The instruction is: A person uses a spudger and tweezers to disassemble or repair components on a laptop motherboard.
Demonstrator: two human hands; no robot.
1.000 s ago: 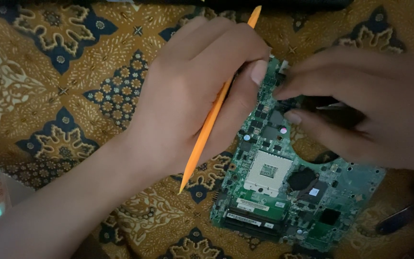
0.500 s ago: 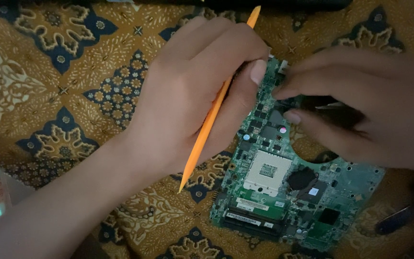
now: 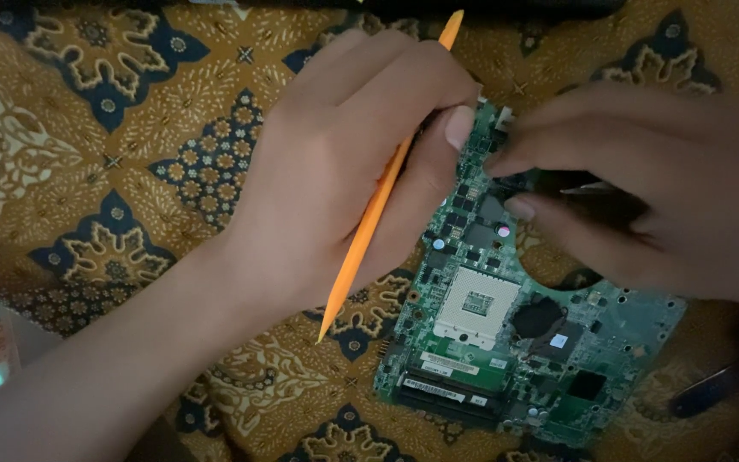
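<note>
1 green circuit board (image 3: 506, 342), flat, irregular outline w/ round cutout, square pale socket near its middle, lies on gold/navy patterned cloth (image 3: 130, 171). Left hand (image 3: 344, 180) gripping 1 slim orange plastic pry stick (image 3: 369, 222) at board's left edge; long axis diagonal, tip pointing down-left. Right hand (image 3: 643, 188) curled over board's upper-right, fingertips touching it; can't tell if it's holding anything.

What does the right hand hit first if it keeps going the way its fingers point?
The right hand points left across the green circuit board. First in line is likely the left hand's thumb, beside the orange pry stick. The gap looks small, but depth is unclear.
</note>
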